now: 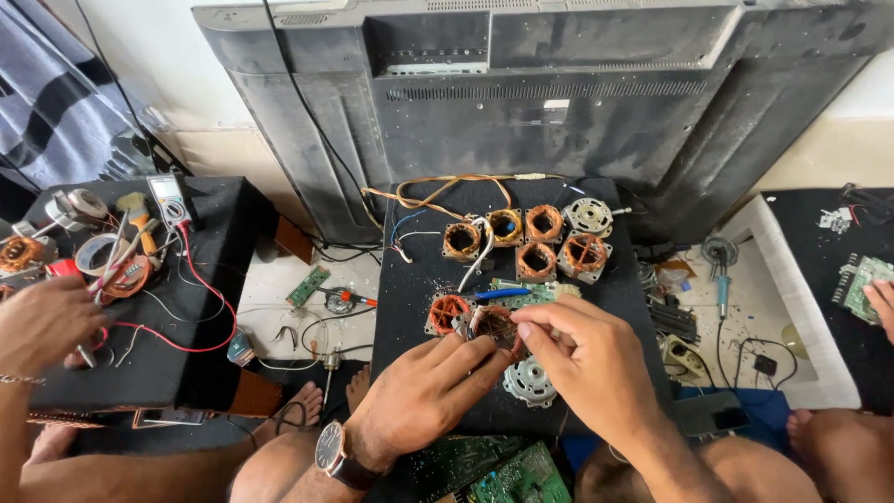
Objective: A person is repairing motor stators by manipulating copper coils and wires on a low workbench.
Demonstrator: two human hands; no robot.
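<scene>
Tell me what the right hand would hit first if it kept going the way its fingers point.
The right hand points up-left, its fingertips already at the copper-wound motor coil that the left hand steadies. Beyond it, probably the orange-wound coil; depth is unclear.

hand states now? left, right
Left hand: closed on the copper-wound motor coil, steadying it.
Right hand: fingertips pinched at the coil's edge; whether they grip a wire cannot be told.
</scene>
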